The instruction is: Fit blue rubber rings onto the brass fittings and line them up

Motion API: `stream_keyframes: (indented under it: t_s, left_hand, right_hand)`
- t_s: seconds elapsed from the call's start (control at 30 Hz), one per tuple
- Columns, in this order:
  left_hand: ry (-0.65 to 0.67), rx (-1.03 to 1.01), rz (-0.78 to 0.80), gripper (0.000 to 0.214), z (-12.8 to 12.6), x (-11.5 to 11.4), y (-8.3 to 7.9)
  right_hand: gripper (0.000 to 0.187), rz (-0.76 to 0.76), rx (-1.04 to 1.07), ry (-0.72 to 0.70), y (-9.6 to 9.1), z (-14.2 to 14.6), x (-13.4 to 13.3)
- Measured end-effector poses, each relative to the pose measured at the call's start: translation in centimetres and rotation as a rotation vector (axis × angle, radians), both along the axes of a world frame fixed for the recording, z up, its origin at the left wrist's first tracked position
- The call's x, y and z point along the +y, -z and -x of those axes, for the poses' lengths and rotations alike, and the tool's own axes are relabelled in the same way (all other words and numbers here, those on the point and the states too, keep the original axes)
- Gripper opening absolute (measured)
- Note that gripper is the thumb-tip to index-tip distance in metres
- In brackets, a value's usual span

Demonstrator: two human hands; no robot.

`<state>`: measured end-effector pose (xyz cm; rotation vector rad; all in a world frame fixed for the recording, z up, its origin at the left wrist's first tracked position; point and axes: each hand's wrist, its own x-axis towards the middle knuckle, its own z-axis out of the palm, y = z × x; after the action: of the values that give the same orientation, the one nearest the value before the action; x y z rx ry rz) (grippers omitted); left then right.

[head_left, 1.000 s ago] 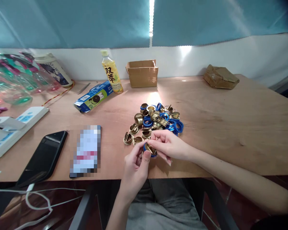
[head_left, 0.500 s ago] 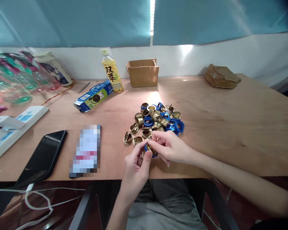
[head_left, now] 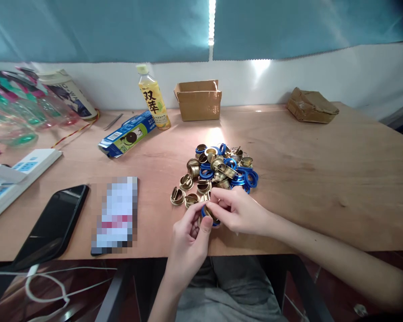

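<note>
Wooden tabletop (head_left: 309, 174) largest, backed against the wall, leaving a broad working ground in front of the person. Next, a loose pile of brass fittings and blue rings (head_left: 218, 167), between mid-surface and front edge; likely set there for short reach, a few brass pieces lying apart at its left side. Open cardboard box (head_left: 200, 107) upright at the rear edge, behind the pile; drink bottle (head_left: 154, 103) just left of it, beside the blue carton (head_left: 127, 134), all presumably pushed back to free the front. Both hands just inside the front edge, this side of the pile, probably because pieces dropped here would land on wood. Left hand (head_left: 190, 235) cradles the work from the near left, thumb against its near side, fingers curled behind: a steadying hold, by my reading. Right hand (head_left: 242, 212) comes in from the other side, thumb and forefinger pinched narrow on the upper rim, apparently for fine control; how much lies between the tips is hidden. Black phone (head_left: 53, 223) flat near the front edge, well left, out of the elbows' way. Smallest: the held brass fitting (head_left: 212, 215), blue ring around it, tilted between both hands.
</note>
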<state>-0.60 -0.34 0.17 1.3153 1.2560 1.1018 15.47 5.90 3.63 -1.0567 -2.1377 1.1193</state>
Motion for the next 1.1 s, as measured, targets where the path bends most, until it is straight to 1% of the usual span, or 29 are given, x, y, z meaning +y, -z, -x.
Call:
stream_keyframes:
  t_s: [0.23,0.37,0.43,0.53,0.6,0.67,0.73,0.77,0.83,0.9,0.97,1.03,1.1]
  left_hand:
    - [0.014,-0.053,0.046,0.037,0.2,0.0,0.2]
    - [-0.002,-0.039,0.033,0.039,0.1,0.2,0.0]
    - [-0.019,-0.071,-0.003,0.039,0.1,0.2,-0.1]
    - [-0.039,-0.133,-0.064,0.036,0.0,0.1,-0.1]
    - [-0.039,-0.143,-0.096,0.038,0.0,0.0,-0.2]
    - [-0.065,-0.148,-0.112,0.042,0.0,-0.2,-0.5]
    - [-0.115,-0.173,-0.114,0.048,-0.1,-0.5,-0.7]
    - [-0.138,-0.187,-0.111,0.05,-0.1,-0.6,-0.7]
    - [-0.165,-0.22,-0.108,0.055,0.0,-0.7,-0.6]
    - [-0.176,-0.253,-0.108,0.058,0.2,-0.8,-0.4]
    - [-0.189,-0.27,-0.116,0.059,0.3,-0.8,-0.2]
    - [-0.194,-0.258,-0.12,0.06,0.2,-0.8,-0.2]
    - [-0.197,-0.226,-0.131,0.059,0.0,-0.8,-0.5]
  right_hand:
    - [0.028,-0.046,-0.001,-0.034,0.5,0.0,0.2]
    - [0.025,-0.037,0.017,-0.011,0.4,0.0,0.0]
    - [0.024,0.039,0.052,0.004,0.0,0.0,-0.2]
    - [0.029,0.234,0.15,0.009,-0.6,-0.3,-0.1]
    - [0.03,0.339,0.229,0.049,-0.9,-0.6,0.3]
    - [0.026,0.391,0.276,0.12,-0.9,-1.0,0.8]
    - [0.02,0.427,0.261,0.149,-1.0,-1.5,1.2]
    - [0.019,0.455,0.233,0.13,-1.0,-1.6,1.3]
    - [0.018,0.536,0.149,0.032,-1.2,-1.8,1.2]
    - [0.021,0.621,0.075,-0.076,-1.6,-1.9,0.9]
    - [0.025,0.679,0.048,-0.146,-1.9,-1.8,0.6]
    - [0.026,0.681,0.058,-0.168,-2.0,-1.6,0.4]
    - [0.027,0.645,0.066,-0.163,-1.9,-1.5,0.5]
